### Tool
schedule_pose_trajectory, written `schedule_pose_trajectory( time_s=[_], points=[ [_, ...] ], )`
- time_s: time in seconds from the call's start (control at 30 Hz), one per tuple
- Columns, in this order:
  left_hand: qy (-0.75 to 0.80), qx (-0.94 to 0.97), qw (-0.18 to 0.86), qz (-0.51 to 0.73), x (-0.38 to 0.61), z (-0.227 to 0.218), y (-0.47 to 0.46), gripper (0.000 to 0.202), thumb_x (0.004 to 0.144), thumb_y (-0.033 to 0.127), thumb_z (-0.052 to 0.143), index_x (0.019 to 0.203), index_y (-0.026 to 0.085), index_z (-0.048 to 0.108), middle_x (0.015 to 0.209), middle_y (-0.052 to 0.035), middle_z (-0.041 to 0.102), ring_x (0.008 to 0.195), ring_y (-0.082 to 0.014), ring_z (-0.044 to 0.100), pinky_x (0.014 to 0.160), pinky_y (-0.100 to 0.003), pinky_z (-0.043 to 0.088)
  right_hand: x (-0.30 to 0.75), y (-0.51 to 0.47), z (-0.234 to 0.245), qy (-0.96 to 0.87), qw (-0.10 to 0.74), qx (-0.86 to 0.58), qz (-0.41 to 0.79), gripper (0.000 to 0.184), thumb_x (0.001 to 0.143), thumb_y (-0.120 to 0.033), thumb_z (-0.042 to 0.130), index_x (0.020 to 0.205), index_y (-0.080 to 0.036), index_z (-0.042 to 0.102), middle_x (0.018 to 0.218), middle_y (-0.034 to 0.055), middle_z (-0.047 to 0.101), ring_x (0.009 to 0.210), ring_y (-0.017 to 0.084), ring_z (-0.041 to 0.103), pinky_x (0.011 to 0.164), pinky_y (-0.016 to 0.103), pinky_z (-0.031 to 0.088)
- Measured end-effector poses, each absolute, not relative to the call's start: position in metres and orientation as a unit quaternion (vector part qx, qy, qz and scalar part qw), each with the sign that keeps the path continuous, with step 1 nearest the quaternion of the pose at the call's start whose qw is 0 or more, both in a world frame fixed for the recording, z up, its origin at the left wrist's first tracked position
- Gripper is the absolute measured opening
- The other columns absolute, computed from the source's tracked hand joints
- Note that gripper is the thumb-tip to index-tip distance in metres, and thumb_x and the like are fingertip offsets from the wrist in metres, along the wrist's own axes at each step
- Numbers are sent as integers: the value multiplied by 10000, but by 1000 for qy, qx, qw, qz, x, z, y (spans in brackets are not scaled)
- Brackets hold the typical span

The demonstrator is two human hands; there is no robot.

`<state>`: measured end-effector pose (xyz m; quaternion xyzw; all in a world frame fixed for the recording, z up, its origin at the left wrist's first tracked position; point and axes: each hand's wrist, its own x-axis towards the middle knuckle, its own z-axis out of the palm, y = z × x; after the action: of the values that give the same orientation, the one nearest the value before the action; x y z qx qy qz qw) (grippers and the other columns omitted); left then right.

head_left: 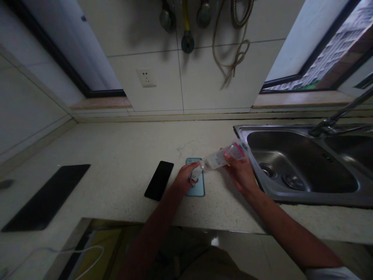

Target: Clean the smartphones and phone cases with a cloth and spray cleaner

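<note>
My right hand (240, 171) is closed on a clear plastic packet (217, 158) with a pink strip near its far right end. The packet slants down to the left, and its lower end meets a small pale grey object (194, 177) in my left hand (185, 177). That hand is closed around the object, whose exact kind I cannot make out. Below my left hand a light blue phone or phone case (198, 189) lies on the counter, partly covered by the fingers. Left of it rests a black phone (159, 181), lying flat.
A steel double sink (303, 163) with a faucet (329, 124) is set into the counter (116, 144) at right. A flat black panel (49, 198) lies at far left, near a white cable (72, 251). Pipes and a tied cord (237, 58) hang on the tiled wall.
</note>
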<state>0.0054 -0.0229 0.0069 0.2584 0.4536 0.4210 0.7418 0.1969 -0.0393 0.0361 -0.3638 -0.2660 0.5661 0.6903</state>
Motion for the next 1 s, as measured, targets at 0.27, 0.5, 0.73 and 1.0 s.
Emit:
schedule_pose_trajectory(
  time_s=[0.27,0.5,0.73,1.0],
  points=[
    [438,280,737,432,8,14,-26,369,662,368,794,925,116,737,607,23,565,439,-61,428,341,-173,221,192,-44,32,-374,699,-435,427,372,657,-202,909,992,-224,749,1041,38,785,931,169,737,868,265,606],
    [432,284,747,418,8,13,-26,405,677,345,788,1002,115,715,591,45,561,372,-30,340,332,-170,199,187,-53,34,-494,631,-479,357,442,715,-351,867,1090,-183,703,1165,124,746,1074,308,712,1010,521,545],
    [452,300,731,414,9,16,-27,459,669,359,795,1031,92,706,582,51,532,368,-27,330,324,-176,184,186,-50,15,-563,625,-459,286,446,763,-351,835,1149,-234,643,1173,99,716,1074,273,696,962,468,566],
    [450,330,742,372,9,22,-32,411,755,408,758,1037,114,704,558,52,502,375,-51,394,321,-164,233,198,-37,13,-600,573,-483,281,472,748,-428,837,1131,-214,663,1121,99,721,986,260,706,905,431,574]
  ],
)
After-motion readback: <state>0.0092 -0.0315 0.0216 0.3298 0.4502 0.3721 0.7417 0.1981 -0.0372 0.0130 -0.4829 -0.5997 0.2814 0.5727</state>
